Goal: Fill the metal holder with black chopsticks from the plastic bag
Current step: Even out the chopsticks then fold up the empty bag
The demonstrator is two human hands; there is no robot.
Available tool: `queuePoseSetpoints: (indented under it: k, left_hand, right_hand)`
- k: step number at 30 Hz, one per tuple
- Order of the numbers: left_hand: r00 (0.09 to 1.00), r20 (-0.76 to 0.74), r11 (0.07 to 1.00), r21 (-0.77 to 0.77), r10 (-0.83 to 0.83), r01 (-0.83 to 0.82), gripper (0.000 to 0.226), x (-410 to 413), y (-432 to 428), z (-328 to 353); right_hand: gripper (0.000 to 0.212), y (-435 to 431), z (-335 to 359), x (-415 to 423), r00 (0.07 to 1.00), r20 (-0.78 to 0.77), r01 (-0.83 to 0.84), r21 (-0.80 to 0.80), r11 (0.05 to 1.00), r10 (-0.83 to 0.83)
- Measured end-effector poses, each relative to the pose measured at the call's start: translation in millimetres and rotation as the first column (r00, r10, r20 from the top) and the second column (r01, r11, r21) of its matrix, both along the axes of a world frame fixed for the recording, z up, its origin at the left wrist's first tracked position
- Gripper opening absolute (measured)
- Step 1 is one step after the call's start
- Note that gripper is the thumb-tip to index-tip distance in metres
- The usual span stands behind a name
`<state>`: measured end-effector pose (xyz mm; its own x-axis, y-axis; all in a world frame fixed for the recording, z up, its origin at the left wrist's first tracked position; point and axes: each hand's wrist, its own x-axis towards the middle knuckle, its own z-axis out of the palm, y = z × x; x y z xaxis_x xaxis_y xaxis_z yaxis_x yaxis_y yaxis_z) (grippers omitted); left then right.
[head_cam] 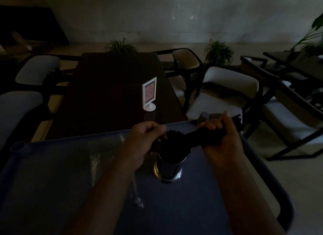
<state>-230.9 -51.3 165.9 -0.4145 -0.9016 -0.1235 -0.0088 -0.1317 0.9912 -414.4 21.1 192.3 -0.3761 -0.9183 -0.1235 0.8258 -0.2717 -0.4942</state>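
Where right hand (221, 129) grips, chopsticks (195, 138).

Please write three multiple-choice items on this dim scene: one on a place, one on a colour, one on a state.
1. Where does the metal holder stand?
A. On the blue cart top
B. On the dark dining table
C. On a chair seat

2. What colour is the frame of the small table sign?
A. Red
B. White
C. Green

3. What is the right hand doing?
A. Resting flat and empty
B. Lifting the table sign
C. Closed in a grip on a bundle of black chopsticks

Answers: 1 A, the holder sits on the blue cart top, nearer than the dark dining table. 2 B, the frame and its round foot are white. 3 C, the fingers wrap the bundle, whose other end lies over the holder beside the left hand.
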Motion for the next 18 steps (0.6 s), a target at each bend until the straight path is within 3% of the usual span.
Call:
queuePoseSetpoints:
  k: [4,6,8,14,18]
  left_hand:
    - [0.958,0.027,0.959,0.007,0.284,-0.284,0.018,14.5,-22.0,-22.9]
    - [0.941,0.023,0.940,0.048,0.337,-0.337,0.017,10.2,-28.3,-34.7]
    - [0.960,0.028,0.957,0.075,0.280,-0.281,0.019,2.2,-29.6,-49.5]
    - [0.993,0.013,0.986,0.124,-0.116,0.113,0.036,-20.0,-21.3,-77.7]
    - [0.992,0.026,0.988,0.097,-0.124,0.121,0.045,-27.3,-22.5,-87.4]
  right_hand:
    - [0.039,12.7,-27.2,-31.5,0.993,0.112,-0.062,0.164,0.985,0.044]
    - [0.046,13.7,-46.1,-35.1,0.988,0.149,-0.076,0.253,0.965,0.039]
    - [0.051,13.0,-67.6,-33.4,0.980,0.196,-0.096,0.301,0.949,0.037]
    - [0.047,1.7,-107.9,-29.5,0.966,0.255,-0.062,0.406,0.912,-0.048]
    - [0.037,-11.0,-108.1,-27.1,0.959,0.252,0.018,0.403,0.915,-0.130]
